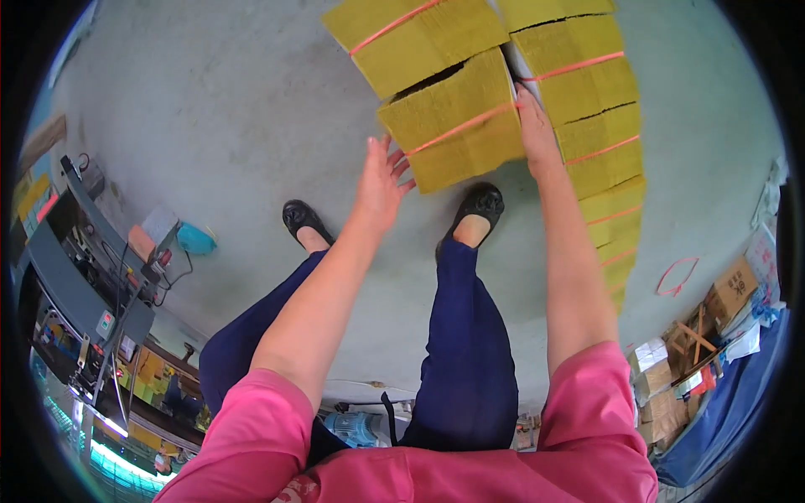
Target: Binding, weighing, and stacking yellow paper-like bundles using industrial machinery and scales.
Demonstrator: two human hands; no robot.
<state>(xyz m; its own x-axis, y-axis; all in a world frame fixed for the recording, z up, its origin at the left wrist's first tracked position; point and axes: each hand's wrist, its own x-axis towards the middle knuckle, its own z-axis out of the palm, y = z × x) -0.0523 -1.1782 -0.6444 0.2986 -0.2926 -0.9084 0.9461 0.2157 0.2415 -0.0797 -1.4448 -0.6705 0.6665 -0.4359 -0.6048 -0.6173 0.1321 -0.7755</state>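
A yellow block-shaped bundle [457,126], bound by a thin pink strap, lies at the near end of a row of similar bundles. My left hand [379,186] is at its left end, fingers spread, with the fingertips at the bundle's edge. Along the right end lies my right hand [538,130], fingers stretched into the narrow gap beside a second row of yellow bundles [599,138]. Some of the right fingers are partly hidden there. Behind the near bundle sits another yellow bundle [428,42], with a dark slit between the two.
My black shoes [480,205] stand on the grey floor [226,109] close to the bundles. A dark machine [75,268] with cables is at the left. Cardboard boxes [731,285] and a blue sheet [729,419] are at the right, near a pink strap loop [677,277] on the floor.
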